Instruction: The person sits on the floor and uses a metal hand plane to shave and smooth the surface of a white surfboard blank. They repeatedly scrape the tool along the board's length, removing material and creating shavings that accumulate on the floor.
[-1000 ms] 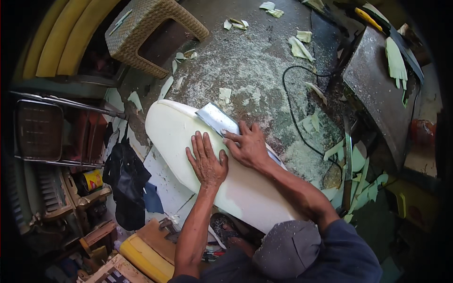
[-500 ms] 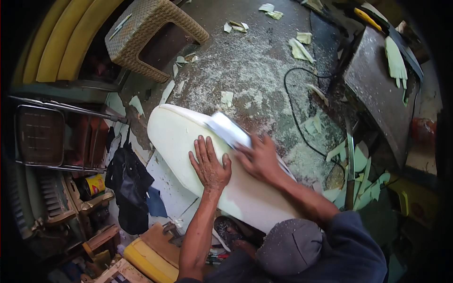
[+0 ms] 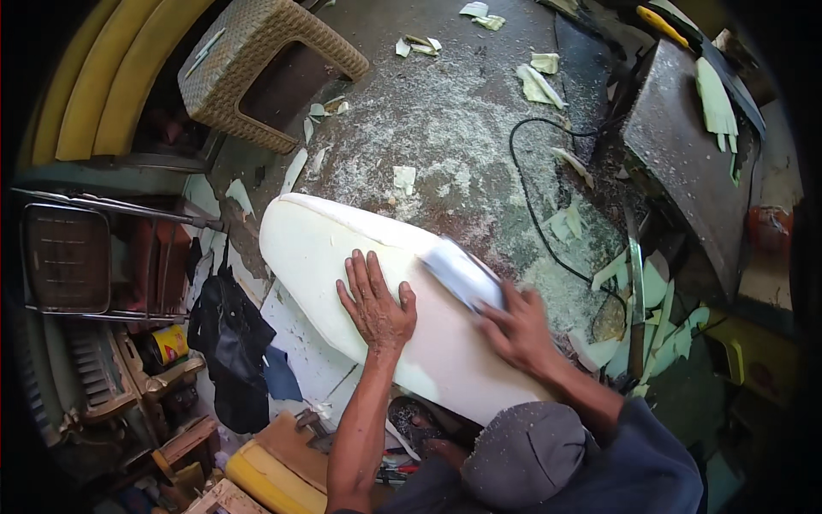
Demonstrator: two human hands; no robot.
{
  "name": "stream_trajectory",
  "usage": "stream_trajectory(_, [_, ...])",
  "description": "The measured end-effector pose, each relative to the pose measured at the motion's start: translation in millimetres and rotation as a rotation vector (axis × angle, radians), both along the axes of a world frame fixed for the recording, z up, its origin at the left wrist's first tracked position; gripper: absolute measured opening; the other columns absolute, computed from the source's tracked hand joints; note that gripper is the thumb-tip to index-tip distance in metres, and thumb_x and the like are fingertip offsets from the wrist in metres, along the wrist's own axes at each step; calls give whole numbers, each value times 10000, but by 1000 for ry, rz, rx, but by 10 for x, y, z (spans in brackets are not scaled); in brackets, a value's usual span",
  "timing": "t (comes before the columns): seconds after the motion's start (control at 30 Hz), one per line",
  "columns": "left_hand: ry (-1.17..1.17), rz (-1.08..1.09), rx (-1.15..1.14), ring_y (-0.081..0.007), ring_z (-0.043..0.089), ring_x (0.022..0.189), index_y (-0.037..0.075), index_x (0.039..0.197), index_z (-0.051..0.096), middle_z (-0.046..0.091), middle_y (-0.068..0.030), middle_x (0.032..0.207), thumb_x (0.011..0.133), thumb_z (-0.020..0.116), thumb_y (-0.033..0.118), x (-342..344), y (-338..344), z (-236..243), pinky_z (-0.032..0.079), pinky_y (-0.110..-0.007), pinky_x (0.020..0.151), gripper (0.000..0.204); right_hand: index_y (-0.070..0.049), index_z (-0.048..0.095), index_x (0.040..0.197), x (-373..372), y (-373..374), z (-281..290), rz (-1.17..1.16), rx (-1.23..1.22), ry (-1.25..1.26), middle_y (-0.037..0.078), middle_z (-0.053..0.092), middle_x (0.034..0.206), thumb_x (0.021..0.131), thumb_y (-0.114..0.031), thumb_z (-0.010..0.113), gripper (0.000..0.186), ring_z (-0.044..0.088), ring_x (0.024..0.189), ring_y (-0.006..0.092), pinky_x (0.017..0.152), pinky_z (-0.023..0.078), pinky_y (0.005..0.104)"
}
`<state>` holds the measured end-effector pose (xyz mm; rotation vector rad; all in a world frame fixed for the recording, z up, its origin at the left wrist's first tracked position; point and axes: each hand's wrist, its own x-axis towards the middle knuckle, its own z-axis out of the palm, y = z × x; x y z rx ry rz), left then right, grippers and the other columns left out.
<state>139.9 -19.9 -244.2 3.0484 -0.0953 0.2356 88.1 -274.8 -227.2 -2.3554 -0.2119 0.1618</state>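
A long, pale foam block (image 3: 321, 257) with a rounded far end lies slantwise in front of me. My left hand (image 3: 377, 304) rests flat on its top, fingers stretched out, holding nothing. My right hand (image 3: 518, 330) is closed round the near end of a flat, silvery blade-like tool (image 3: 462, 274). The tool lies against the foam's right edge and is smeared by motion, so its exact kind cannot be made out. Part of the foam's near end is hidden behind a grey rounded cloth thing dusted with specks.
Foam crumbs and offcuts (image 3: 539, 86) litter the floor. A woven-pattern stool (image 3: 231, 81) stands far left. A black cable (image 3: 533, 210) curves beside a dark panel (image 3: 685, 146) at the right. Black cloth (image 3: 229, 343) and a yellow cushion (image 3: 274, 475) lie on the left.
My right hand and the silvery tool have slid nearer and to the right along the foam's edge. My left hand stays on the foam. The view has shifted slightly.
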Motion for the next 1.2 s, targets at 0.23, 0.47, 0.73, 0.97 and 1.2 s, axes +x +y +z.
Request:
stream_trajectory(0.23, [-18,-42,21,-393,252,1539,8,1577,310,288,-220,1648,966,536,339,68,-117,-35,143,-599,1229,731,-231,801,1151,917,742,-154,-18,72,-243,256,611,1251,909,-339,668,296,534,1001,393,899,447,518])
stream_trajectory(0.47, [15,8,-26,-395,264,1537,13,1575,334,289,-228,1649,970,496,373,6,9,-30,145,-610,1229,722,-149,806,1146,-190,-181,144,12,-27,123,250,625,1224,898,-338,702,329,486,894,333,844,413,449])
stream_trajectory(0.73, [6,-57,-24,-395,272,1534,22,1585,311,291,-224,1647,968,512,358,60,-86,3,153,-611,1227,731,-190,807,1135,795,547,37,-20,38,-46,211,631,1108,925,-386,661,323,520,966,380,839,447,488])
stream_trajectory(0.97, [1,-6,17,-393,256,1537,8,1583,293,299,-216,1641,948,539,322,36,-52,36,153,-586,1232,750,-137,799,1165,-375,-289,162,-41,21,94,234,597,1218,906,-352,677,358,468,881,334,824,416,447])
stream_trajectory(1.2, [3,-55,0,-384,272,1530,24,1573,326,312,-208,1638,947,560,338,48,-82,-4,172,-606,1220,739,-245,780,1186,766,631,-18,-33,52,-29,214,605,1145,908,-389,644,341,511,1017,398,873,461,513])
